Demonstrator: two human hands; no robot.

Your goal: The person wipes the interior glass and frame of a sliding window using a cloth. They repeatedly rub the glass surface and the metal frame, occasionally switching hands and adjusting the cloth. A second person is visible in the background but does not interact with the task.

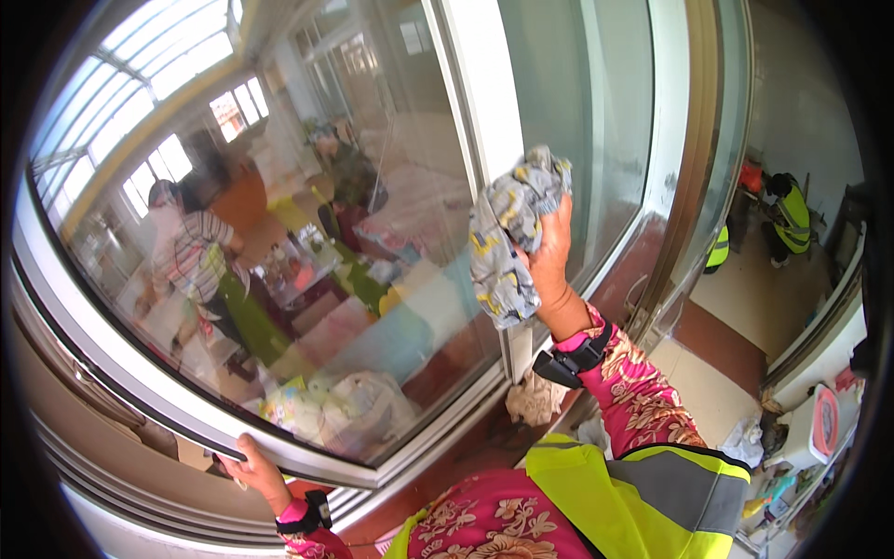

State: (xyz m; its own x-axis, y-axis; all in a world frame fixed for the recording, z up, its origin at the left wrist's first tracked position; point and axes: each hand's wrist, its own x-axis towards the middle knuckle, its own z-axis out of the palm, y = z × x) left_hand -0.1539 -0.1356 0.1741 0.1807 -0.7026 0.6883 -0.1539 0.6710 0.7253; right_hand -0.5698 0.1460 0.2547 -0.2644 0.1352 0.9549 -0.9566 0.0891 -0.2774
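My right hand grips a crumpled grey cloth with yellow and dark marks. The cloth lies over the white upright frame of a window, beside the glass pane. Low on the left, my left hand holds the bottom edge of the white window sash, thumb on top; its other fingers are partly hidden beneath. This sash stands swung out at an angle from the window opening. People and furniture show in the pane, and I cannot tell reflection from view-through.
A beige rag sits on the dark red sill. At right, beyond a doorway, a person in a yellow vest crouches. A white container with a pink rim stands at lower right among bottles and bags.
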